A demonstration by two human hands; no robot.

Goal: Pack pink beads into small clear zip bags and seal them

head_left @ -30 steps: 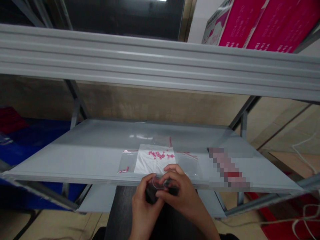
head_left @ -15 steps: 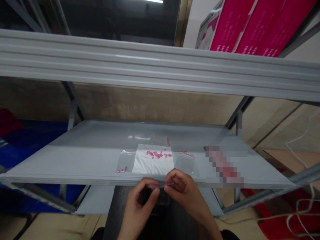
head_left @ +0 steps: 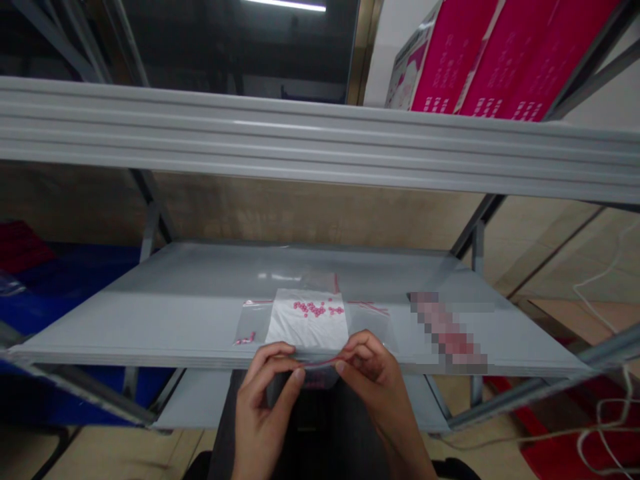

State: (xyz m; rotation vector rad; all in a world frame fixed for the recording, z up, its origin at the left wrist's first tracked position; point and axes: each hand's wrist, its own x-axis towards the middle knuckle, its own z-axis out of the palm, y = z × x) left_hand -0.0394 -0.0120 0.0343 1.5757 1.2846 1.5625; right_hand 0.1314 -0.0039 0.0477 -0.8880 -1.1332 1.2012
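Observation:
A small clear zip bag [head_left: 320, 375] with a reddish seal strip hangs between my hands at the shelf's front edge. My left hand [head_left: 270, 393] pinches one end of its top. At the other end, my right hand [head_left: 370, 377] grips between thumb and fingers. Something pink shows inside the bag, too blurred to name. Just beyond my fingers a white cloth or tissue [head_left: 305, 333] lies on the shelf, with many small pink round pieces [head_left: 313, 309] scattered on its far half.
On the grey shelf [head_left: 175, 300], a clear zip bag [head_left: 245, 320] holding a few pink pieces lies left of the cloth, another clear bag [head_left: 373, 323] right. A pixelated reddish item [head_left: 447, 330] lies farther right. A metal beam [head_left: 300, 140] crosses above, below pink boxes [head_left: 480, 60].
My hands have moved apart, stretching the bag's top edge straight between them. The bag's opening strip now shows more plainly. Things on the shelf stay where they were.

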